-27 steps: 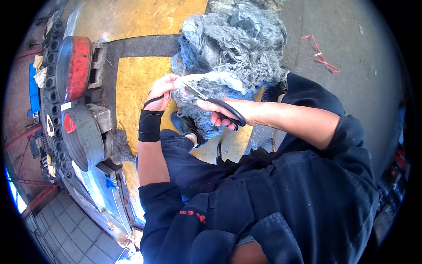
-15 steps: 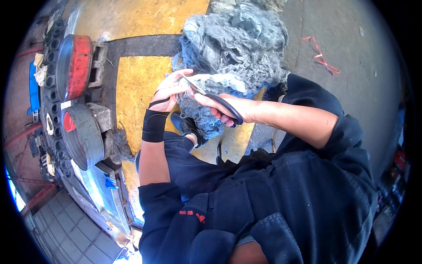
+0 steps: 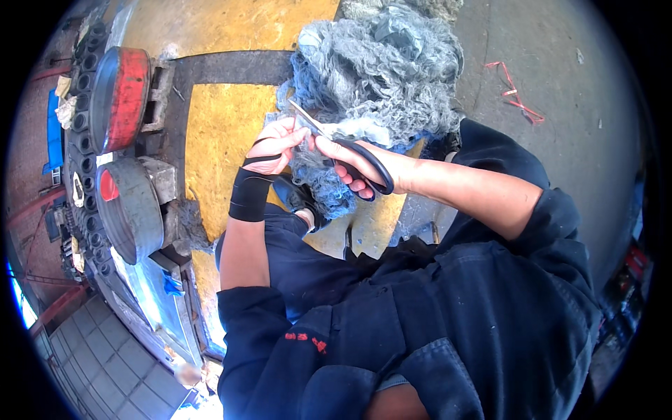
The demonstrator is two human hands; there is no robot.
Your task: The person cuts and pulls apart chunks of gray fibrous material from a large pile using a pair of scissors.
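Note:
Black-handled scissors [image 3: 309, 118] are gripped in my right hand [image 3: 364, 166], its fingers wrapped through the handle loops. The blades point up and to the left, past the fingertips of my left hand [image 3: 274, 145]. That hand, with a black wrap on the wrist, is closed in a pinch; what lies between thumb and fingers is too small to name. Right behind both hands rises a big heap of grey, tangled fibre [image 3: 385, 73], bluish along its left side. A looser blue-grey tuft [image 3: 327, 190] hangs below my hands, beside my shoe.
A yellow floor plate [image 3: 227, 133] with dark strips lies beneath. To the left stand a red-and-black drum [image 3: 129, 101] and a grey drum [image 3: 136, 210] beside blocks. Red strapping [image 3: 514, 94] lies on the grey floor at right.
My left hand's outstretched fingers have curled into a pinch. The scissors have shifted slightly, their blades now standing clear above the left fingertips.

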